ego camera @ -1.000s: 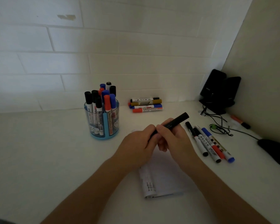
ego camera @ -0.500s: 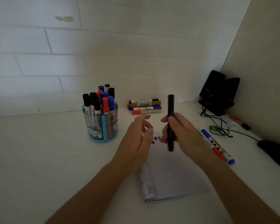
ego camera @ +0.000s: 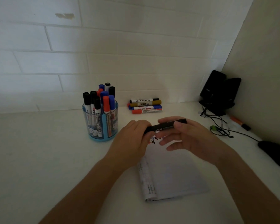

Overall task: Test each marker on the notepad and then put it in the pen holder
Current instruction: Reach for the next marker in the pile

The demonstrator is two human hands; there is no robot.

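— White brickwork is seen behind a pale, dimly lit counter (ego camera: pixel 39 151). What is held over it?

— One black marker (ego camera: pixel 166 126) is held nearly level above the far end of the notepad (ego camera: pixel 176 175). Its left end is wrapped by the curled fingers of the left hand (ego camera: pixel 132 143). Its right part is pinched between thumb and forefinger of the right hand (ego camera: pixel 191 138), whose other fingers are spread loosely below.

— Is the cap on?

— That cannot be told; the left end is covered by the hand.

— And the notepad?

— It is laid flat on the counter, with its far edge and some written marks partly hidden by both hands.

— What is placed around?

— The pen holder (ego camera: pixel 102 137), clear with a blue base, is stood left of the left hand, apart from it, and is filled with upright capped markers in black, blue and red. Four markers (ego camera: pixel 145 106) are laid side by side near the wall, behind the hands. In the right corner a black stand (ego camera: pixel 220 92) is set, with cables (ego camera: pixel 220 125) trailed beside it. An orange marker (ego camera: pixel 240 122) is laid by the side wall, and a black mouse (ego camera: pixel 275 152) is seen near the right edge.
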